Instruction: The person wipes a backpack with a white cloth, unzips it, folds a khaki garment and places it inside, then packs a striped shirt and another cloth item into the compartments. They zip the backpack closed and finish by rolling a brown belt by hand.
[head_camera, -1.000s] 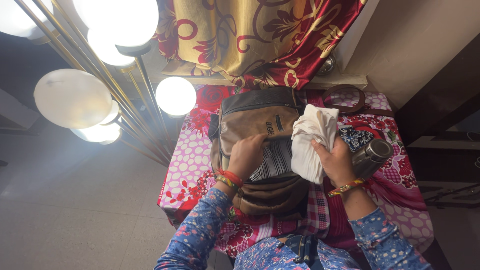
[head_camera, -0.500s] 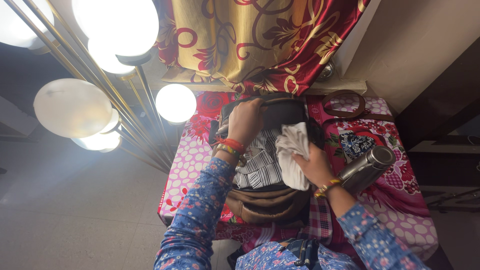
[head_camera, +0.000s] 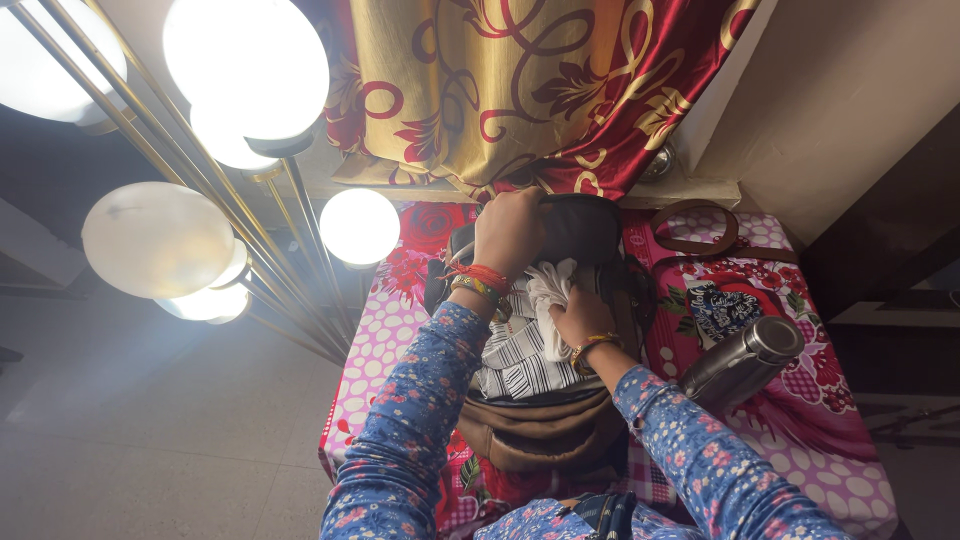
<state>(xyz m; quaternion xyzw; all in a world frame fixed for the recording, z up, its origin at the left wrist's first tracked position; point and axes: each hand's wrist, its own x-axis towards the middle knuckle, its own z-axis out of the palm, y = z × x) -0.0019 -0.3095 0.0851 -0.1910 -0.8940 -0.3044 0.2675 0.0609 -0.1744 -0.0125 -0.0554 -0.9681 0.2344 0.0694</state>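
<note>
One brown backpack lies open on the pink patterned bedspread, one striped cloth inside it. The left hand grips the bag's far rim, fingers closed, while the right hand is closed around one white cloth — pushed deeper in than a moment ago. One steel flask lies to the right, one belt beyond — both unmoved.

Brown backpack, white cloth, black-and-white striped fabric, pink dotted floral bedspread, red-gold curtain.

Bed, pink floral sheet: brown bag centre; steel flask at 3 o'clock; belt at 1 o'clock.
</note>
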